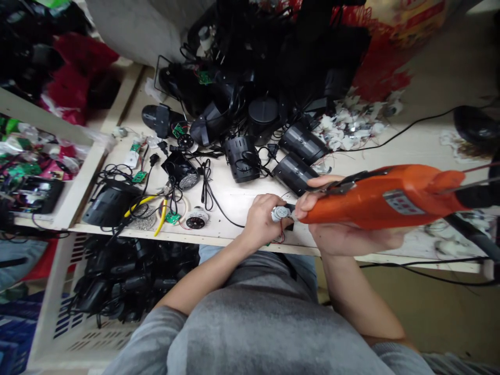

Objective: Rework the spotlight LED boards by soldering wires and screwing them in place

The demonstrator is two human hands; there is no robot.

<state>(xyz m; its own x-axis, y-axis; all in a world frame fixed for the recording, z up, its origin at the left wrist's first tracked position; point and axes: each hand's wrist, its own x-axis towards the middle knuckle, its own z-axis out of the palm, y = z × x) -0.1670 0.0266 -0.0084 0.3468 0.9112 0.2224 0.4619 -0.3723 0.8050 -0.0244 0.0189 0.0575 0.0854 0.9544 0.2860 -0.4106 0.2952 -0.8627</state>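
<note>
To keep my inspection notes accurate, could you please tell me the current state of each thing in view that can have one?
left hand: closed around the metal part
small round metal part: held, beside the tool's tip
right hand: wrapped around the tool
orange handheld tool: held, pointing at the metal part
yellow-handled pliers: lying, handles apart
black plastic housing: lying, cable looped on it

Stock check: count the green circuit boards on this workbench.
5 green circuit boards: one atop the black lamp housings, one just below them, one on a white part, one below that, one by the yellow-handled pliers. More may be hidden in the pile.
</note>
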